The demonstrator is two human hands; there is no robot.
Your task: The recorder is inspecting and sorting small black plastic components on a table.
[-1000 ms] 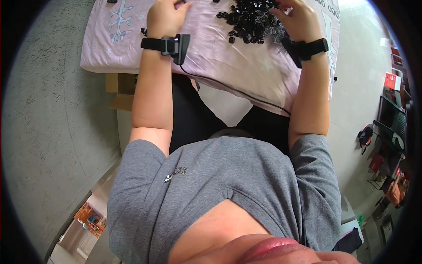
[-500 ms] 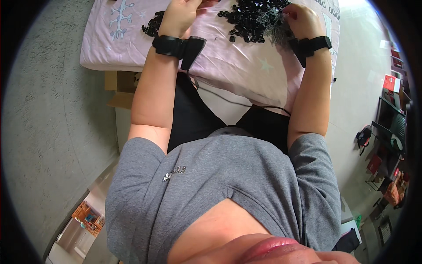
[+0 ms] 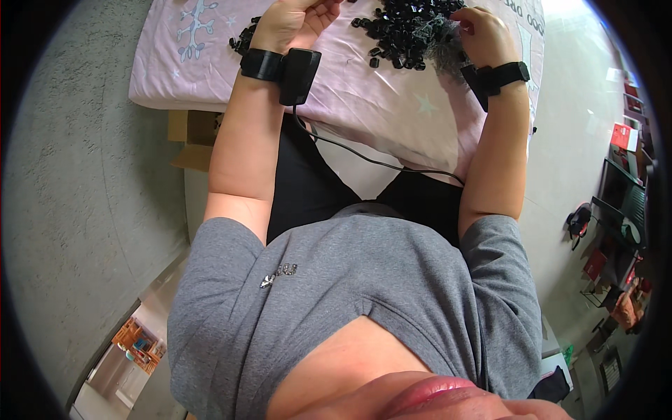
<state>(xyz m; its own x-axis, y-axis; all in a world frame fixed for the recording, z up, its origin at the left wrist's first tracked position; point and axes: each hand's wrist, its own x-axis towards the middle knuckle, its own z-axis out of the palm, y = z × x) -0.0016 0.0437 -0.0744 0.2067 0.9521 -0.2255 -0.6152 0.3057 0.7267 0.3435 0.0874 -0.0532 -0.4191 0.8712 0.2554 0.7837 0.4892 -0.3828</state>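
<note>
My left hand (image 3: 294,24) is at the table's far side with its fingers curled. Its fingertips run to the upper edge of the picture, so what they hold, if anything, is hidden. Between my hands lies a heap of small shiny black pieces (image 3: 402,35), and a smaller group of black pieces (image 3: 245,36) lies left of my left hand. Beside the heap's right side, my right hand (image 3: 486,38) is closed with thumb and fingers pinched together. A tangle of fine grey threads (image 3: 442,43) lies at its fingertips; whether the pinch holds any is unclear.
Pink patterned cloth (image 3: 378,98) covers the table. Black strapped devices sit on both wrists, and a cable (image 3: 364,162) runs from the left one across my lap. An open cardboard box (image 3: 190,140) stands under the table's left side. Shelves with goods line the far right.
My left wrist has turned, so more of the palm and curled fingers shows and the wrist device has swung round. My right hand has stayed nearly in place beside the grey threads.
</note>
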